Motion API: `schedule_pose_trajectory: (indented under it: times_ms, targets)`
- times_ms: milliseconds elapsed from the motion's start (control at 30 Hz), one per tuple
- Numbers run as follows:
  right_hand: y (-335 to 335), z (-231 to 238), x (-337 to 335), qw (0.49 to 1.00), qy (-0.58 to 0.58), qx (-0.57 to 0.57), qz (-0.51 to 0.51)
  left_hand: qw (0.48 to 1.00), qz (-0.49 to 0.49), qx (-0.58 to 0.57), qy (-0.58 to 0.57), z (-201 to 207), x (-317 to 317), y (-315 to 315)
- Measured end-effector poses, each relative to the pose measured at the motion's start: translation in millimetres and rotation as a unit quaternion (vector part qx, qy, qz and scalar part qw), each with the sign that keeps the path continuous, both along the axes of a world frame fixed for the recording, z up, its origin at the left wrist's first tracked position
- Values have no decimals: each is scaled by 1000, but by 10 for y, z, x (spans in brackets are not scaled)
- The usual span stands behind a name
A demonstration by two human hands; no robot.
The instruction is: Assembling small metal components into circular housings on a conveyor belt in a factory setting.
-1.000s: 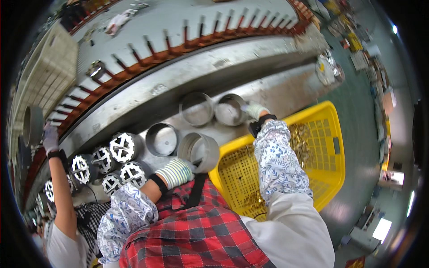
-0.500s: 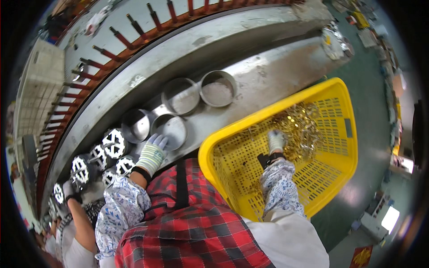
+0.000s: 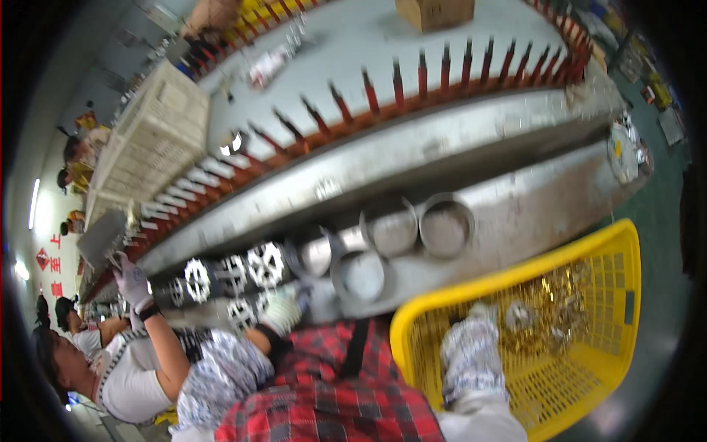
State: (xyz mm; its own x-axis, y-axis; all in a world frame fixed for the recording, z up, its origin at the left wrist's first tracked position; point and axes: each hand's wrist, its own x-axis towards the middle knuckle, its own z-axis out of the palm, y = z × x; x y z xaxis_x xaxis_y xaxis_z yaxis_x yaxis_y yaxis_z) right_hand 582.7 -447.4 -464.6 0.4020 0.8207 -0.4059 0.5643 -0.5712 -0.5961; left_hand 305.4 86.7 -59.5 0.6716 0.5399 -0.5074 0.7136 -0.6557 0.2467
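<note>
My left hand [image 3: 283, 312], in a striped knit glove, is beside the metal bench's near edge, close to a shallow round metal tin [image 3: 360, 278]. Its fingers are smeared by motion. Just left of it stand several dark round tins with white spoked wheel-like pieces [image 3: 266, 265] in their mouths. My right hand [image 3: 482, 314], also gloved, reaches inside a yellow plastic basket [image 3: 407, 324]; its fingers are hidden or blurred. A small pale clump [image 3: 518, 317] and a heap of shiny gold strips [image 3: 563, 298] lie beside it in the basket.
More round tins [image 3: 446, 225] stand on the metal bench [image 3: 537, 195]. Beyond its raised ledge runs a curved row of upright red-and-black pegs [image 3: 423, 77]. A cream crate [image 3: 158, 121] and a cardboard box [image 3: 434, 11] sit behind. At left, a co-worker's gloved hand [image 3: 132, 283] reaches toward the pegs.
The view has swung up and left, so the bench sits lower and further right. My left hand has come off the shallow tin's rim. The co-worker's hand has risen to the pegs.
</note>
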Motion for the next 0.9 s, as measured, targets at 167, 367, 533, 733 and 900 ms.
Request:
schedule_pose_trajectory:
  times_ms: [167, 367, 533, 733, 900]
  targets:
    - [1416, 365, 2, 924, 8, -368, -107, 991, 9, -136, -5, -178, -155, -42]
    - [391, 646, -95, 565, 107, 22, -818, 947, 148, -263, -105, -86, -259, -21]
    - [716, 1387, -47, 688, -68, 60, -720, 854, 366, -350, -123, -1008, -810, 181]
    - [1196, 3622, -467, 690, -267, 224, -635, 686, 564, -418, -192, -688, -466, 287]
    - [2501, 4983, -937, 748, 112, 459, -466, 649, 577, -464, -177, -760, -194, 371]
